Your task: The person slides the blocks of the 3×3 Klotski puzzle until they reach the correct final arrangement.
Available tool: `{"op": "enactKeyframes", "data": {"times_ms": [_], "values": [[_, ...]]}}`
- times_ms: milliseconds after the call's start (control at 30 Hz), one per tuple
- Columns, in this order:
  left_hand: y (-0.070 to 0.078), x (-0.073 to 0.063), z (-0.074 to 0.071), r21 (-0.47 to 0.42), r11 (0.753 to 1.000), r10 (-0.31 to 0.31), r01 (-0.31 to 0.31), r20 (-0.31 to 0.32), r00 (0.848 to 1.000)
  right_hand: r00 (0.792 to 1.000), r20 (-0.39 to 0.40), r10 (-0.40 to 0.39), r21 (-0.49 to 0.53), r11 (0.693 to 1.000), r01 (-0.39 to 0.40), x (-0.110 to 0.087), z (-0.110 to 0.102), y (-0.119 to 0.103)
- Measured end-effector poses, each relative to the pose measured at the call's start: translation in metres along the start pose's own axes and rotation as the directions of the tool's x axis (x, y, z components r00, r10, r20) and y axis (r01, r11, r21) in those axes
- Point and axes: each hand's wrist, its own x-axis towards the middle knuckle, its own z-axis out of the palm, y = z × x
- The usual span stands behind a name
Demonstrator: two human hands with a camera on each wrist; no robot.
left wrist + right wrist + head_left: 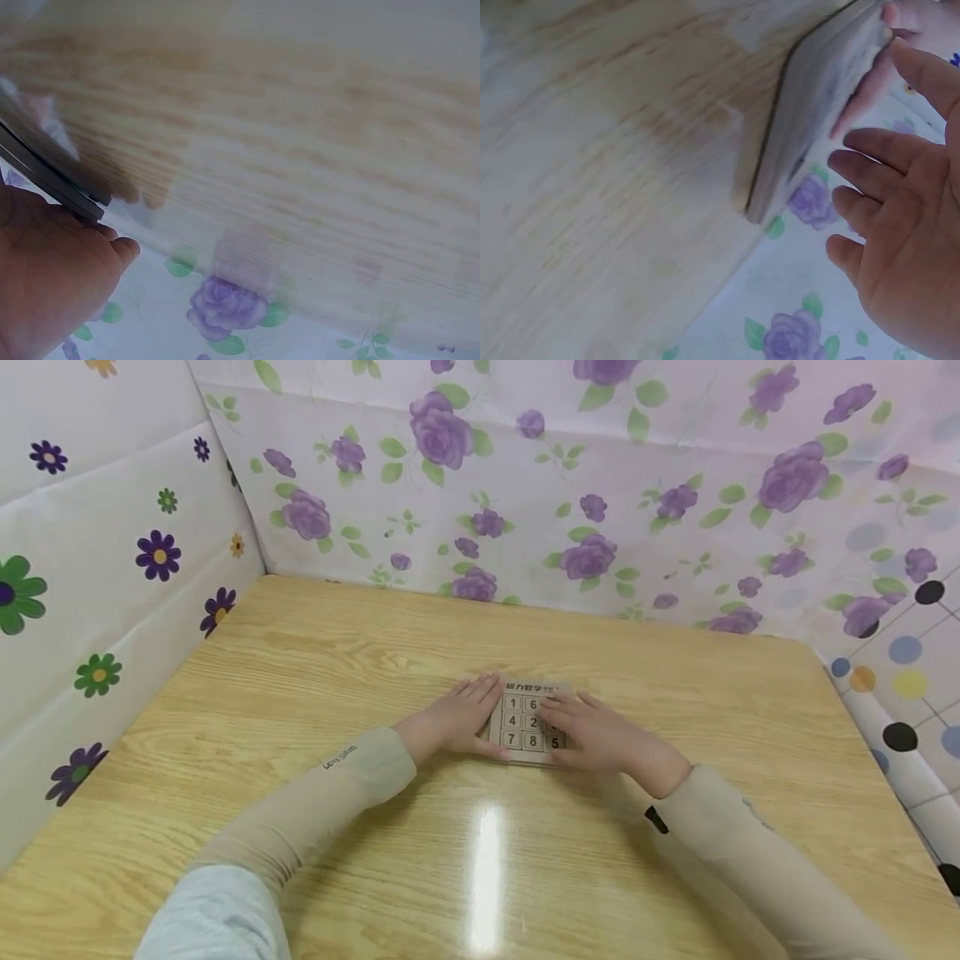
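A number puzzle [528, 757] lies on the wood-grain table [375, 868], between the two hands, with its line of printed characters along the far edge. Square tiles [512, 721] fill its frame in rows; 1, 6, 4, 2, 7, 8 and 5 can be read, while the rest of the right column is partly covered. The left hand [459, 717] rests at the left side of the puzzle, its fingers fairly straight and pointing far, its thumb spread wide toward the near left corner. The right hand [602, 737] lies over the right column with its fingers extended and slightly apart, none visibly wrapped round a tile; whether every fingertip touches cannot be told. The right wrist view shows the puzzle as a thin slab with a rounded corner. Judged by its look, the piece is light, stiff and not very fragile, though its smooth underside may slip on the glossy table. The left and right edges seem the best hold, and flat fingertip pressure should suit the tiles, which offer little to pinch.
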Motion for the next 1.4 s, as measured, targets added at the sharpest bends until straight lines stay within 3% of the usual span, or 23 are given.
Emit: {"op": "enactKeyframes", "data": {"times_ms": [233, 533, 733, 1067, 1400], "values": [[0.004, 0.0, -0.001, 0.002, 1.0, 0.009, -0.009, 0.003, 1.0, 0.998, 0.06, 0.015, 0.012, 1.0, -0.015, 0.007, 0.009, 0.002], [0.002, -0.002, -0.003, 0.011, 1.0, 0.001, -0.001, 0.001, 1.0, 0.997, 0.033, 0.065, 0.006, 0.998, -0.065, -0.001, 0.008, 0.008], [0.001, -0.002, -0.001, 0.003, 1.0, -0.009, 0.009, 0.012, 1.0, 0.998, 0.014, 0.06, -0.027, 0.998, -0.059, -0.006, 0.01, 0.007], [0.001, -0.003, 0.0, -0.019, 1.0, -0.014, 0.014, 0.005, 1.0, 0.999, 0.027, -0.038, -0.059, 0.997, 0.04, -0.008, 0.015, -0.012], [0.001, 0.0, -0.002, -0.01, 1.0, -0.006, 0.006, 0.004, 1.0, 0.999, 0.029, 0.019, -0.059, 0.998, -0.017, 0.005, 0.011, -0.004]]}}
